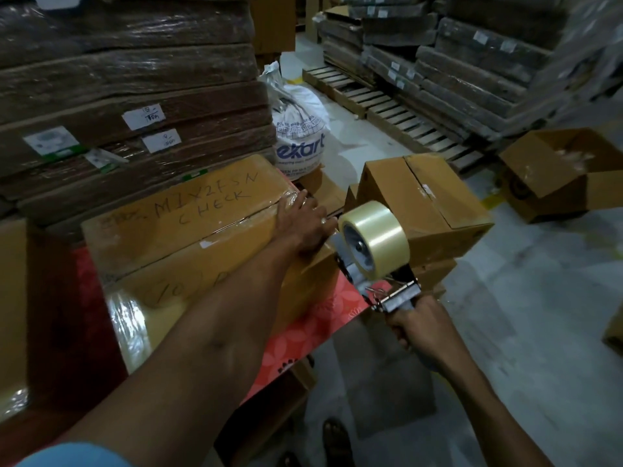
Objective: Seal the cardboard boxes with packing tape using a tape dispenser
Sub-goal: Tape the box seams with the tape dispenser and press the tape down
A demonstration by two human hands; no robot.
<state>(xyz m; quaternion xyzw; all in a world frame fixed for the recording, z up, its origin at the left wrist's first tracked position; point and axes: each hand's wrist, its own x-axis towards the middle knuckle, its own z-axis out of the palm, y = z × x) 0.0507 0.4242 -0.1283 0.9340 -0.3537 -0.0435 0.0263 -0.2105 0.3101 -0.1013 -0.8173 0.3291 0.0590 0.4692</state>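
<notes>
A wide cardboard box [188,230] with handwritten words on its lid rests on a red patterned surface [303,328]. Shiny clear tape runs along its centre seam. My left hand [303,224] lies flat with fingers spread on the box's right end, pressing the tape down. My right hand [418,325] grips the handle of a tape dispenser [381,264], which carries a large roll of clear tape [374,237]. The dispenser's head sits at the box's right edge, just below my left hand.
A smaller closed box [424,203] stands right behind the dispenser. An open box [566,173] lies on the floor at right. Shrink-wrapped stacks of flat cardboard [128,89] rise at left, a white printed sack [300,129] and wooden pallets [397,109] behind.
</notes>
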